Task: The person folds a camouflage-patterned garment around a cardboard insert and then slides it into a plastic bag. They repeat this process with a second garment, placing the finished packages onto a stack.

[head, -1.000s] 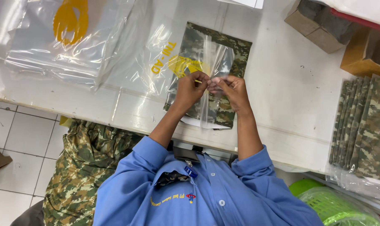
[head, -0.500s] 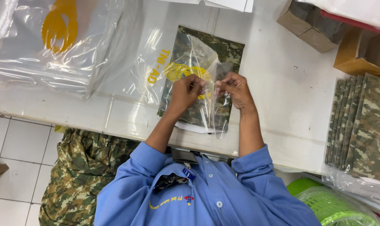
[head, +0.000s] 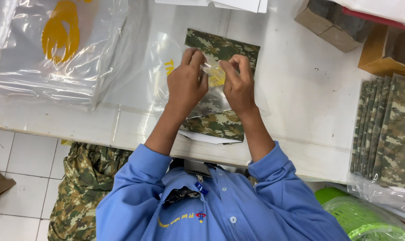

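Head view, one entry; centre of the frame: folded camouflage cloth [head: 218,122] lying flat on the white table [head: 300,111], partly under a clear plastic bag [head: 166,78] with yellow print; left hand [head: 186,82] and right hand [head: 238,85] side by side above the cloth, each with fingertips pinched on the bag's thin film near its edge, thumbs pressed against forefingers, as if parting the two layers.

Handling, by judgement: the bag looks very light, limp and slick, prone to cling and crease; best taken at the open edge, one layer in each pinch; the cloth looks soft and floppy yet holds its flat fold, so gripping it by the folded edges should keep it square.

Upper left of the frame: stack of clear bags [head: 55,53] with a yellow mark; right edge: pile of folded camouflage pieces [head: 390,129] in plastic; upper right: cardboard boxes [head: 376,40]; lower right: green basket [head: 358,214] under film; lower left: camouflage bundle [head: 82,187] on the tiled floor [head: 15,169]; bottom centre: the person's blue shirt [head: 224,205].
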